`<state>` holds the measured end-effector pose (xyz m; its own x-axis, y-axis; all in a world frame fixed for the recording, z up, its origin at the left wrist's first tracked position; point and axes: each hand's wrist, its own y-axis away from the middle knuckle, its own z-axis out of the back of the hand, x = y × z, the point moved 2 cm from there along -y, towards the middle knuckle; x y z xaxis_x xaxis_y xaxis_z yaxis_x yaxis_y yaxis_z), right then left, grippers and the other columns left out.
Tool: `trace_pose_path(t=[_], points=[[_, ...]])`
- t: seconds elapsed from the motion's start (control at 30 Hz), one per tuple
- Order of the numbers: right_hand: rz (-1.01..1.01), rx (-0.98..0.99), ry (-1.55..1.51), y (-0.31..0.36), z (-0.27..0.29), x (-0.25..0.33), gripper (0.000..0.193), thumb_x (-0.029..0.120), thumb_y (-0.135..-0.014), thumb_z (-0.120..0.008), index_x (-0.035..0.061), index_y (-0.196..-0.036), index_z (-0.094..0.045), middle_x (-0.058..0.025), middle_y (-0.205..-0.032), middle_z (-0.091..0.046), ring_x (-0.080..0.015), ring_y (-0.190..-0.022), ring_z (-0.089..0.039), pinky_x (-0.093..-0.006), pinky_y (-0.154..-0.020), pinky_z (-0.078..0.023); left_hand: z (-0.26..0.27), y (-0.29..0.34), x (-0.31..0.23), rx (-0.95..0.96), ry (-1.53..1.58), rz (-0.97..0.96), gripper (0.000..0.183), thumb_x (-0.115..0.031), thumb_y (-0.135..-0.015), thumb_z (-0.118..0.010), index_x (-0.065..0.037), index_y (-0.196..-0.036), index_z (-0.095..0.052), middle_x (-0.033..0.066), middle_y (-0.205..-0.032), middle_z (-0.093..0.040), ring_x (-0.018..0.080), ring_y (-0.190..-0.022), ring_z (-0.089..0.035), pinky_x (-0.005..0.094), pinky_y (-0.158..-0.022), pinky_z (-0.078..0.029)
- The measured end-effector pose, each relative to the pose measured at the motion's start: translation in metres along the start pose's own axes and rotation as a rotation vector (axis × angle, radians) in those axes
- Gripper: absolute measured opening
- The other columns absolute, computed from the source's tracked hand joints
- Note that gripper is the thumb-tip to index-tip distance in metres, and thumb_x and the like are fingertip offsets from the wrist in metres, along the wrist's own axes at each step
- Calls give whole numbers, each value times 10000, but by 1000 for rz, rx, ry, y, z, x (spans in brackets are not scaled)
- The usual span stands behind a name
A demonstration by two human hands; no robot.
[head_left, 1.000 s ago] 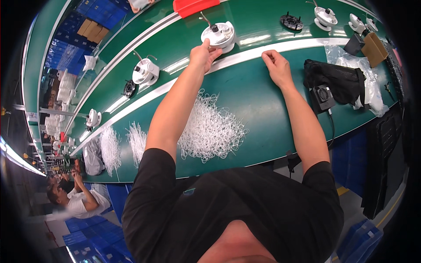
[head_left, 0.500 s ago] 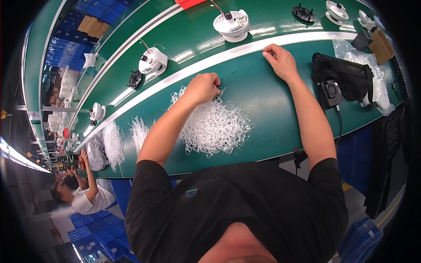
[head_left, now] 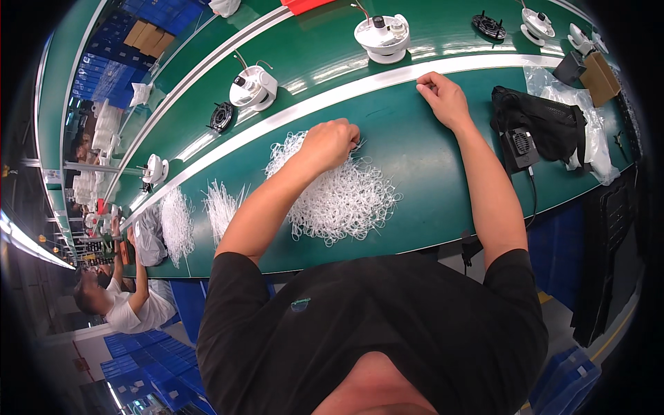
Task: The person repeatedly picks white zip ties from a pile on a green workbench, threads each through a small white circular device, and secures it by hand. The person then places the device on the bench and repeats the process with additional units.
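Beneath my left hand (head_left: 332,144) spreads a big heap of white cable ties (head_left: 346,204), most of them curled into small loops. That hand is bent at the wrist over the heap's far side, its fingers pinched, and a thin white strand shows at the fingertips. My right hand (head_left: 444,100) rests farther right, near the pale strip along the bench's far edge. Its thumb and fingers are drawn together, and anything between them is hidden. Left of my left forearm lies a smaller bunch of straighter white ties (head_left: 221,209).
Beyond the pale strip (head_left: 311,104), a green conveyor carries white rounded housings (head_left: 382,40) and black round parts (head_left: 221,117). A black bag (head_left: 543,124), a small black device (head_left: 520,146) and clear plastic lie at right. Another white pile (head_left: 178,225) and a co-worker (head_left: 142,304) are at left.
My left hand has shifted slightly right over the heap. Housings and black parts on the conveyor have slid right. My right hand has barely moved. The co-worker at left has shifted.
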<state>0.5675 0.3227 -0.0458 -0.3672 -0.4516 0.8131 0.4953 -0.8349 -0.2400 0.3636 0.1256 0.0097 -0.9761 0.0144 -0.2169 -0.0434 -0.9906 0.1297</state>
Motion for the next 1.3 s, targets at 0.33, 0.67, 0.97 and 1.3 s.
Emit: trace_pose_path(t=[0.33, 0.67, 0.97, 1.3], points=[[11, 1, -34, 1, 2, -2, 191, 226, -898, -667, 75, -1013, -680, -35, -883, -699, -168, -736, -622, -318, -718, -506, 4, -2, 7, -171, 172, -104, 54, -44, -867, -590, -17, -907, -567, 150, -878, -603, 365, -810, -601, 438, -725, -486], [4, -28, -188, 1, 3, 7, 185, 178, -918, -672, 35, -1035, -677, -18, -836, -666, -96, -746, -575, -272, -716, -486, 1, 1, 20, -256, 917, 78, 193, -58, -908, -663, -2, -1089, -627, 66, -917, -703, 139, -833, -667, 281, -723, -528], [294, 182, -498, 40, -16, 116, 193, 126, -854, -732, 9, -998, -681, -67, -931, -685, -147, -818, -654, -279, -749, -528, 8, -8, -17, -363, 1752, 136, 107, -49, -939, -644, 5, -1022, -603, 109, -951, -689, 167, -835, -693, 280, -731, -611], [441, 160, -12, 50, -20, 114, 79, 41, -920, -613, 6, -973, -566, -155, -889, -636, -324, -769, -634, -391, -692, -507, 9, -3, -25, -253, 1567, 222, 174, -142, -946, -666, 0, -1025, -603, 65, -942, -661, 131, -815, -654, 257, -642, -555]])
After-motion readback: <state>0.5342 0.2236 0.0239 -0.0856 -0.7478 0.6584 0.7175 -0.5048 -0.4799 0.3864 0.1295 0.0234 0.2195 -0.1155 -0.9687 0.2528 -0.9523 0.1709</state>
